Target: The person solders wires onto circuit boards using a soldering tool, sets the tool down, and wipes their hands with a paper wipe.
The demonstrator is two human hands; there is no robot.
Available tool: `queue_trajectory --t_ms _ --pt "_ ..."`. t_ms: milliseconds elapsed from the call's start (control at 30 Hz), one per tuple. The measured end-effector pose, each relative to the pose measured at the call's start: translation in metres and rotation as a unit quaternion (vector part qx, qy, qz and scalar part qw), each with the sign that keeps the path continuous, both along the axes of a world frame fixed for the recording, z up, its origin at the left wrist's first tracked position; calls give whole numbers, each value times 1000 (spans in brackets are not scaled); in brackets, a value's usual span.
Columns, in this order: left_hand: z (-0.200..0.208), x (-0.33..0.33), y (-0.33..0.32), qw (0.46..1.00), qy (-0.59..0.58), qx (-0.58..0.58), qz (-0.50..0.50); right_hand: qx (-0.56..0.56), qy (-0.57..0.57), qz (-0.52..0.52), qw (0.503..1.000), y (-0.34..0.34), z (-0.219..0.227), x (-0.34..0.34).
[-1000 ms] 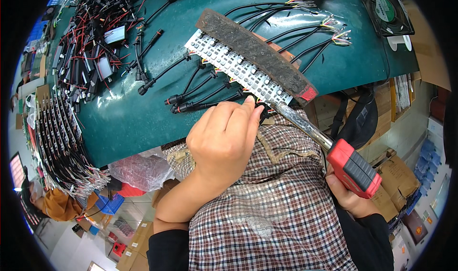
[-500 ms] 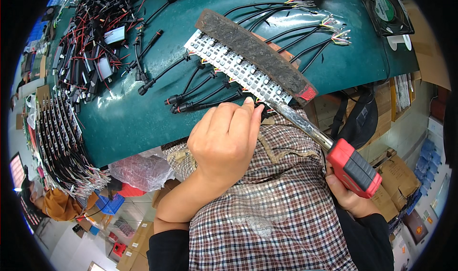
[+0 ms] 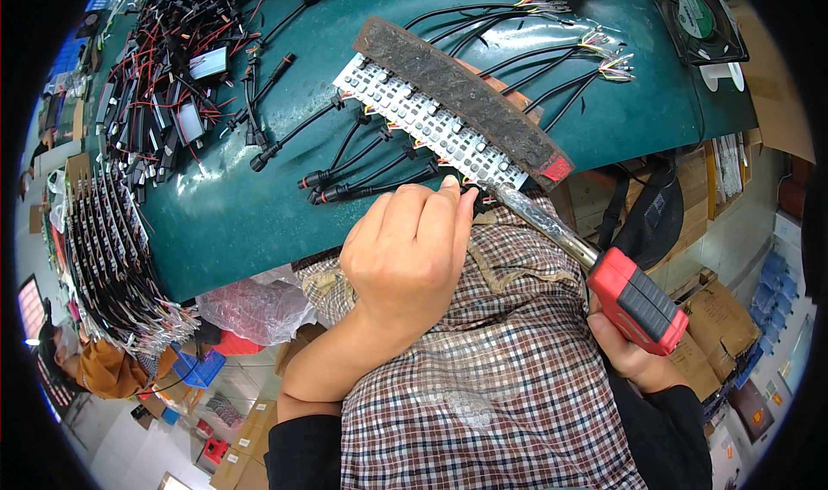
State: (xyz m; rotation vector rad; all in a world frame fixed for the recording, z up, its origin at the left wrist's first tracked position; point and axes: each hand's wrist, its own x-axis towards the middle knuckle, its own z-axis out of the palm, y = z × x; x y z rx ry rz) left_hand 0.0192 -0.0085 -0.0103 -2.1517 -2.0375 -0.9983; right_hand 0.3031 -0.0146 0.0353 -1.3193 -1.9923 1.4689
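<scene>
My left hand (image 3: 405, 248) is closed in a pinch at the near edge of a white circuit-board panel (image 3: 405, 106). Between its thumb and forefinger is a black cable (image 3: 482, 202), mostly hidden by the fingers. My right hand (image 3: 634, 359) grips a red and black soldering gun (image 3: 638, 300) from below. The gun's metal barrel slants up leftward, its tip meeting the panel's lower right end, close to my left fingertips. A dark, scorched bar (image 3: 466, 97) lies along the panel. Several black connector cables (image 3: 362, 179) run from the panel's near edge.
Black cables with bared wire ends (image 3: 561, 84) stick out beyond the bar. A heap of black parts and red wires (image 3: 164, 84) covers the left of the green table (image 3: 250, 214). A fan (image 3: 697, 15) stands far right. Wired strips (image 3: 103, 248) hang at the left edge.
The soldering gun has shifted very slightly up and left in my right hand. My left hand stays almost still at the panel's edge.
</scene>
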Motion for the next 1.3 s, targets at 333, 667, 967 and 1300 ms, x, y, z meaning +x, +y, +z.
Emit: queue_trajectory --t_ms 333,667,967,1300 --pt "1 0 0 1000 6 -5 3 20 -3 -7 1000 -2 3 2" --pt "2 1 -1 1000 7 -16 4 -15 -19 -12 1000 -3 3 10" --pt "1 0 0 1000 9 -10 4 -118 -20 -94 988 -5 6 12" --pt "-1 0 -3 1000 3 -6 7 -110 39 -143 983 3 12 -6"
